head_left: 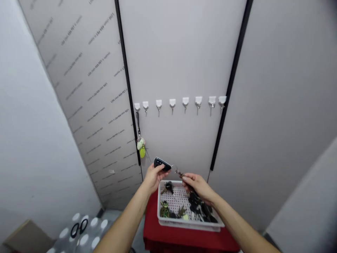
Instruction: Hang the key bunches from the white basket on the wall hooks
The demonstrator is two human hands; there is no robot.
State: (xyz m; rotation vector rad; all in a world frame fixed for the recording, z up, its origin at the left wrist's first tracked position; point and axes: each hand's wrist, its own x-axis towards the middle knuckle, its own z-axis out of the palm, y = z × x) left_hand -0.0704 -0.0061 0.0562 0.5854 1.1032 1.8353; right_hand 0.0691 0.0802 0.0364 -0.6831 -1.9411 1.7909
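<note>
My left hand (152,178) is closed on a black car key fob (159,162), the thumb lying on its face. A thin metal ring (174,166) joins the fob to a keychain with a metal clasp (179,172). My right hand (199,187) pinches that keychain just past the clasp; a dark strap seems to hang below the fingers. Both hands are raised over the back of a white perforated basket (195,227). In it lie dark keys (169,187) at the left, a round green-gold key ornament (165,212) and a black heap of keys (201,207) at the right.
A row of several white hooks (172,103) runs across the grey wall panel. From the leftmost hangs a black strap with a green charm (141,147). The basket stands on a red cloth (184,239). Scissors (79,228) rest on white-capped bottles (84,240) at lower left.
</note>
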